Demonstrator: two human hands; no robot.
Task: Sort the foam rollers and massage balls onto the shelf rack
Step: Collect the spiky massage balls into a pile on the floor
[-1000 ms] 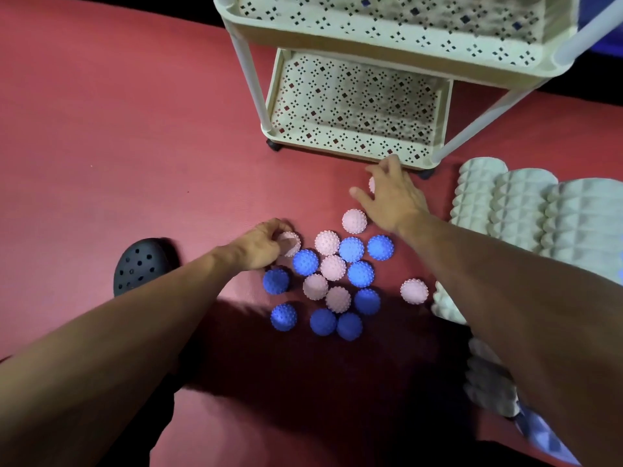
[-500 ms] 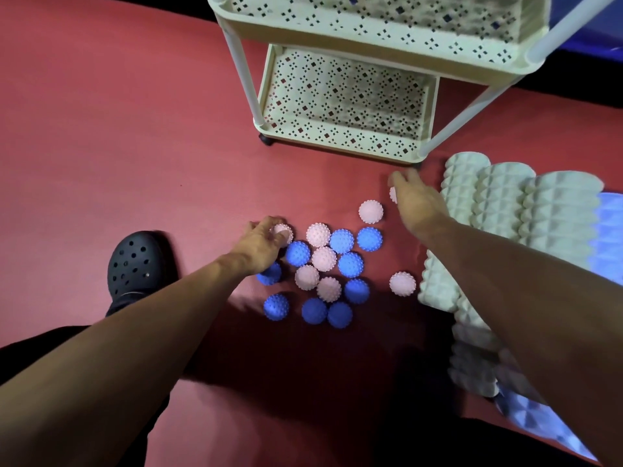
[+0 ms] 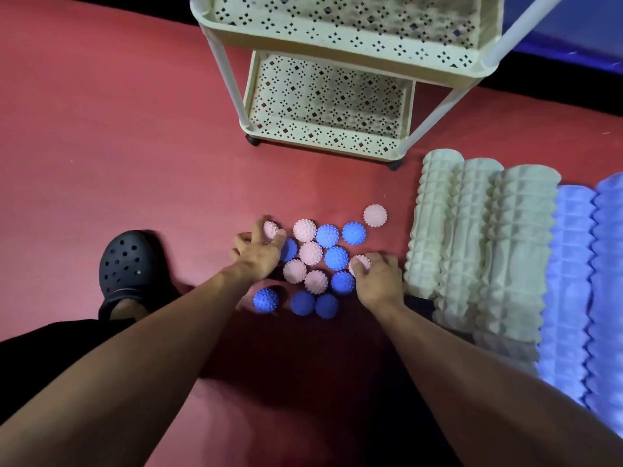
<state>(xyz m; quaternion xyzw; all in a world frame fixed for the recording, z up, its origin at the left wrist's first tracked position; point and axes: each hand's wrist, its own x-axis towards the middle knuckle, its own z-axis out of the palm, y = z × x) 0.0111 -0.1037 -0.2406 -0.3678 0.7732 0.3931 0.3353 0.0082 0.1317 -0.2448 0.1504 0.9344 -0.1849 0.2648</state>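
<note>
R hand (image 3: 379,283) has swung back from the rack side, now pinching a pink ball (image 3: 360,264). L hand (image 3: 259,251) still curled on another pink ball (image 3: 270,229). Shelf rack (image 3: 323,143) bare, so sorting's barely begun.

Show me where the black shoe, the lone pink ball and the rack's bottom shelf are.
black shoe (image 3: 126,264), head view, perforated top.
lone pink ball (image 3: 375,215), head view, its centre.
bottom shelf (image 3: 332,144), head view, near rim.

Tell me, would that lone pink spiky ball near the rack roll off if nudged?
Probably a little. The lone pink ball is round, so a nudge should move it, though its nubs and the red mat likely stop it soon. It looks light and easy to grip.
</note>
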